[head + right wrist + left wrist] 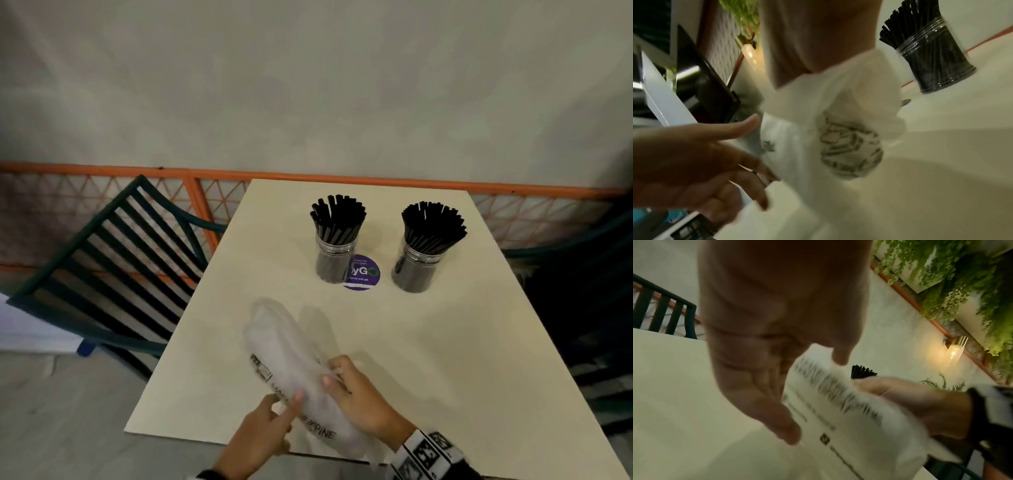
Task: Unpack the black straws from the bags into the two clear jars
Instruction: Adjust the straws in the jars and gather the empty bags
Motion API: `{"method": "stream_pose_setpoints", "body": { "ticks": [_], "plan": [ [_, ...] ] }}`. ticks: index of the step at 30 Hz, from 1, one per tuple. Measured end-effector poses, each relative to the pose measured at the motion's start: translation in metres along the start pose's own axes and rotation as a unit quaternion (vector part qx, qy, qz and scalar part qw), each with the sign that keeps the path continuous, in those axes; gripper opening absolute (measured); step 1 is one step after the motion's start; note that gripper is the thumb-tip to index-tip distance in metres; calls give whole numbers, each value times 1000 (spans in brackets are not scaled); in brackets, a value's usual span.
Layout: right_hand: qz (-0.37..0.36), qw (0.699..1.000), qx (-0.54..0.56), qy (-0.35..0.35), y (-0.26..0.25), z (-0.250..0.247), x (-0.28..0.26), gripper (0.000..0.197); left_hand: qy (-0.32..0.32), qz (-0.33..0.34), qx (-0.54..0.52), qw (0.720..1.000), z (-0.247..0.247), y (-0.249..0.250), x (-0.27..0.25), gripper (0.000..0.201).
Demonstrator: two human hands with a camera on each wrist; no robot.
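Observation:
Two clear jars stand at the far side of the cream table (445, 359), the left jar (334, 265) and the right jar (414, 274). Each is packed with upright black straws (339, 216) (433, 224). Near the front edge, both hands hold a crumpled, printed, see-through plastic bag (284, 339); no straws show inside it. My right hand (334, 375) grips the bag with curled fingers. My left hand (289, 402) pinches its near end, thumb on top and straight fingers beneath. In the left wrist view the bag (849, 426) lies between the thumb and fingers. The right jar (935, 61) shows in the right wrist view.
A round purple sticker (364, 274) lies on the table between the jars. A dark slatted chair (102, 260) stands at the table's left side and another dark chair (589, 291) at its right. An orange lattice railing (205, 178) and a wall run behind.

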State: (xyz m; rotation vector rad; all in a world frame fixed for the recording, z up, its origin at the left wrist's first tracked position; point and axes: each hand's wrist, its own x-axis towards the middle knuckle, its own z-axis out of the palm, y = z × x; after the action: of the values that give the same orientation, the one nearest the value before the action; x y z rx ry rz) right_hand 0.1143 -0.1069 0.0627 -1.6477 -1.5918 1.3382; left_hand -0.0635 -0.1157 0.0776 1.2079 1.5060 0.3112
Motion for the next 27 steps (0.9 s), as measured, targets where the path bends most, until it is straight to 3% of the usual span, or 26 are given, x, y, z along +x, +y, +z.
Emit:
{"method": "stream_pose_setpoints", "body": {
  "ticks": [2,4,6,8,10,11,14,16,18,20,22,24,26,27],
  "plan": [
    [16,998,60,-20,-13,15,-4,10,-68,24,-155,985,-13,4,1,72],
    [28,995,91,-33,-22,29,-6,24,-114,68,-214,968,-26,5,3,67],
    [32,998,48,-33,-23,38,-6,37,-146,110,-193,964,-33,6,3,55],
    [38,999,21,-5,-25,40,-9,35,-130,132,-179,966,-35,2,7,41],
    [56,995,85,19,-29,38,-19,18,-100,158,-169,968,-35,-3,13,32],
    [49,988,141,28,-27,38,-26,22,-103,181,-155,966,-33,-3,15,28],
    [71,918,387,46,-28,41,-51,17,-172,246,-92,949,-25,4,16,36],
    [53,890,452,25,-27,43,-64,22,-212,276,-64,935,-19,9,15,45],
    [21,857,515,7,-27,42,-74,43,-231,313,-49,920,-14,11,16,48],
    [-8,806,590,43,-23,40,-85,57,-228,343,-47,910,-9,12,16,57],
    [-13,773,632,58,-22,34,-93,57,-212,362,-46,907,-5,14,17,67],
    [12,758,649,61,-12,27,-106,70,-203,386,-28,899,0,16,16,79],
    [80,773,628,30,-16,18,-120,88,-210,432,20,877,8,19,11,83],
    [100,783,613,28,-19,13,-125,78,-219,448,42,866,14,20,8,79]
  ]
}}
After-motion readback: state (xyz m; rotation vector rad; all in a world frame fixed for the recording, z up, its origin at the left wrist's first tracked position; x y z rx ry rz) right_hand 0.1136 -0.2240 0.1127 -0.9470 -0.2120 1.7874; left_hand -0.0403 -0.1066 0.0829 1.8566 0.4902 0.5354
